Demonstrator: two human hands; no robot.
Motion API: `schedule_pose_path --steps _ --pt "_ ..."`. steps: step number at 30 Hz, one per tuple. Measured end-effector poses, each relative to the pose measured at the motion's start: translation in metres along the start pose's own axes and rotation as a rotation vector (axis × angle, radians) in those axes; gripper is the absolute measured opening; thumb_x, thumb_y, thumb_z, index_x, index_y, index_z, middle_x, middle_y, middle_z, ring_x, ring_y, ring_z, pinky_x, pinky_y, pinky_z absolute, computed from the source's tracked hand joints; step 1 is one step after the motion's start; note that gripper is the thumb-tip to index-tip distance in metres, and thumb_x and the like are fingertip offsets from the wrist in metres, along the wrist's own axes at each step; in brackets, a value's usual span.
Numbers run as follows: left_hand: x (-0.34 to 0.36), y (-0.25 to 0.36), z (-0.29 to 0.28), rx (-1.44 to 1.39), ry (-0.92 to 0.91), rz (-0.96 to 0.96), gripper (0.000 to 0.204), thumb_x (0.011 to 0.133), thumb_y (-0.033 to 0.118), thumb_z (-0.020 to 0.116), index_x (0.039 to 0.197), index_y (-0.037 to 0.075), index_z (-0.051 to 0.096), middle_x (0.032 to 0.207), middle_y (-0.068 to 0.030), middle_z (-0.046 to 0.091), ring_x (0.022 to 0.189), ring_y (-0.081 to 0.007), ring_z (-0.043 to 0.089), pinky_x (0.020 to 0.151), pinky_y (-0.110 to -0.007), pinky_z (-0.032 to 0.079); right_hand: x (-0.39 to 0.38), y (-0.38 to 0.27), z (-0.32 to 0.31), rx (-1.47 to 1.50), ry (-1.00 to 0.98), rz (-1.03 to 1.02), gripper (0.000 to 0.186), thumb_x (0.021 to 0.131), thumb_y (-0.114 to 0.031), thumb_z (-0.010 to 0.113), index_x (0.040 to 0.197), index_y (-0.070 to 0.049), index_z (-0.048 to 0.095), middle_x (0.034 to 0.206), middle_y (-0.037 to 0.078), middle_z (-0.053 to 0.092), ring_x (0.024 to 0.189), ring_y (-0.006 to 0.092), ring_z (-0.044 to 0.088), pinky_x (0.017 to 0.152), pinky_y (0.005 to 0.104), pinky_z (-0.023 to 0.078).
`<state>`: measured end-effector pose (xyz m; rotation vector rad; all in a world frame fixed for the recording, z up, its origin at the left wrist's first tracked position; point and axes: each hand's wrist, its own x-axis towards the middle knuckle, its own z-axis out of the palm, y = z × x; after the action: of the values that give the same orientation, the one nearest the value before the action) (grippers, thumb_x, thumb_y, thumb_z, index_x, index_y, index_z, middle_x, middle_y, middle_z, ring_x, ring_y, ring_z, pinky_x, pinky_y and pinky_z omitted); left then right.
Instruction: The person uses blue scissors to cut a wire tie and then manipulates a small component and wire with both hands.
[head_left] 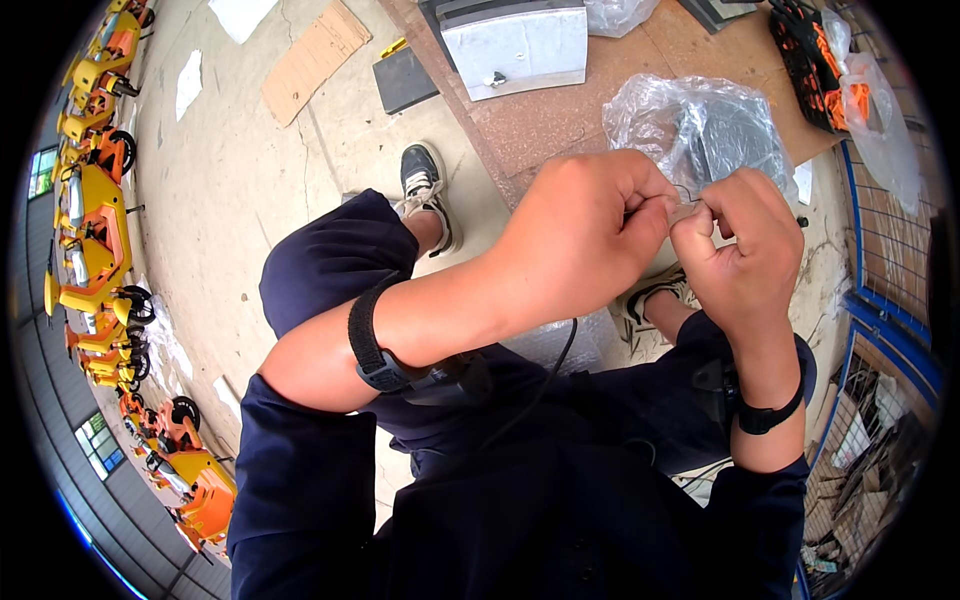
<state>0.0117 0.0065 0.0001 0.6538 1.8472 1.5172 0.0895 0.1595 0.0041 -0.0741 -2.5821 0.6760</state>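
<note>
My left hand (592,232) and my right hand (745,248) meet in front of me, each closed in a pinch with the fingertips almost touching. Between the fingertips shows a thin, dark, wire-like loop (684,190); most of it is hidden by the fingers, so its kind is unclear. Just beyond them, on the brown board surface (540,130), lies crumpled clear plastic wrap (640,115) around a flat dark grey piece (730,145). Farther off stands a silver-grey metal box (515,50) with a lock and a small key (496,78) in its front.
Black-and-orange gloves (800,65) and a clear bag (880,130) lie at the far right, above a blue wire-mesh cage (890,230). Cardboard (315,60) and a dark flat block (403,82) lie on the floor. Yellow-orange scooters (95,230) line the left.
</note>
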Motion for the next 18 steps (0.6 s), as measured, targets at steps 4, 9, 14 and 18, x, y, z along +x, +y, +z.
schedule_pose_path --steps 4,9,14,18 --pt "0.0006 0.0011 -0.0013 -0.037 -0.004 -0.046 0.011 0.093 0.008 0.060 0.092 -0.003 0.064 0.064 0.0045 0.056 0.056 0.0012 0.043 0.047 -0.018 0.034 0.0008 0.0003 0.0004 -0.032 0.002 -0.001 0.015 0.060 0.004 0.061 0.066 -0.003 0.050 0.063 0.011 0.048 0.059 0.0303 0.050 0.053 0.0375 0.041" --pt "0.0025 0.0043 -0.0044 -0.057 0.007 -0.084 0.012 0.092 0.009 0.061 0.092 -0.003 0.065 0.065 0.0045 0.057 0.057 0.0013 0.044 0.048 -0.018 0.034 0.0015 0.0020 0.0004 -0.049 0.038 0.027 0.014 0.059 0.004 0.061 0.066 -0.003 0.051 0.063 0.010 0.049 0.059 0.0292 0.051 0.054 0.0358 0.042" --pt "0.0027 0.0005 -0.0068 -0.094 0.026 -0.077 0.013 0.092 0.010 0.061 0.091 -0.002 0.065 0.067 0.0049 0.057 0.057 0.0014 0.043 0.047 -0.018 0.033 0.0029 0.0024 -0.0018 -0.033 0.039 0.049 0.013 0.059 0.004 0.060 0.066 -0.003 0.051 0.062 0.009 0.050 0.058 0.0275 0.051 0.053 0.0346 0.042" --pt "0.0040 0.0026 -0.0100 -0.122 0.006 -0.128 0.013 0.092 0.011 0.062 0.092 -0.002 0.066 0.066 0.0058 0.057 0.056 0.0018 0.041 0.047 -0.018 0.031 0.0032 0.0028 -0.0051 -0.063 0.016 0.069 0.013 0.060 0.004 0.061 0.066 -0.003 0.052 0.061 0.008 0.050 0.057 0.0257 0.051 0.052 0.0338 0.042"
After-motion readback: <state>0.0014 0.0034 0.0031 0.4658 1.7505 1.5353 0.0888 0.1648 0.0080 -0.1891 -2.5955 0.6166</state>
